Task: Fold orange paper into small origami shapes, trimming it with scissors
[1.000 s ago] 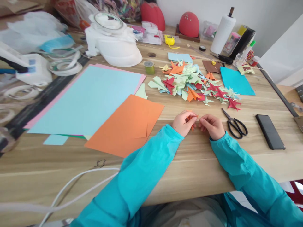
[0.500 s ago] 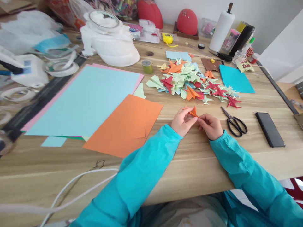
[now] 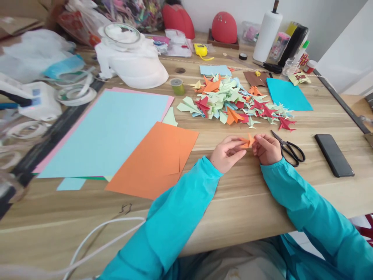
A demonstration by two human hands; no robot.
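Observation:
A small folded orange paper piece [image 3: 247,141] is pinched between my two hands just above the wooden table [image 3: 239,202]. My left hand [image 3: 225,154] grips its left end with thumb and fingers. My right hand [image 3: 268,148] is curled closed on its right end. Both sleeves are teal. Beyond the hands lies a pile of folded paper shapes [image 3: 233,103] in green, red, orange and blue. Black scissors [image 3: 290,149] rest right beside my right hand.
An orange sheet [image 3: 154,159] overlaps a light blue sheet [image 3: 107,128] and a pink one to the left. A black phone [image 3: 333,154] lies at the right, a teal sheet [image 3: 287,95] behind it. Tape rolls, a white container, a paper towel roll crowd the far edge. A white cable [image 3: 96,237] runs near me.
Both hands have shifted slightly right toward the scissors, turning the orange paper piece between the fingers. The view has tilted a little.

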